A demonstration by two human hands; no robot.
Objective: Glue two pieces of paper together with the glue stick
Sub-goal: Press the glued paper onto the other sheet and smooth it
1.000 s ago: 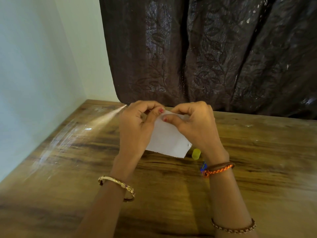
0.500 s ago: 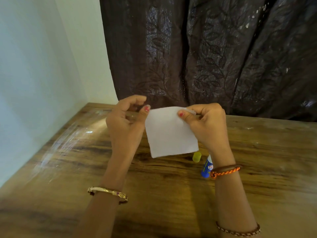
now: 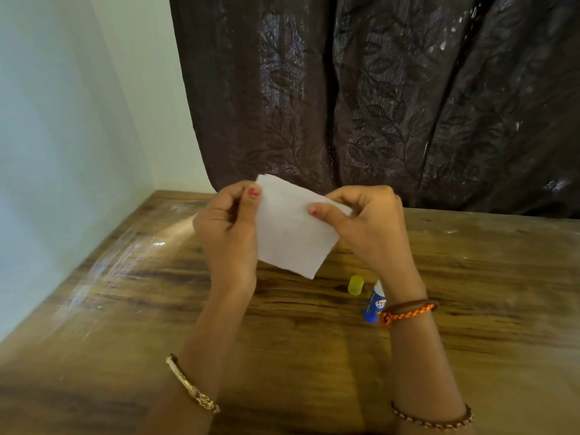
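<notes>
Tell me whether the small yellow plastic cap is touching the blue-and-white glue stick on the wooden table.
Apart. The head view shows bare wood between the yellow cap and the glue stick.

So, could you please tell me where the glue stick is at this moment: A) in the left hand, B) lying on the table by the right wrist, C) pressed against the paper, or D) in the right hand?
B: the glue stick lies on the table beside the right wrist, while both hands hold the paper.
</notes>
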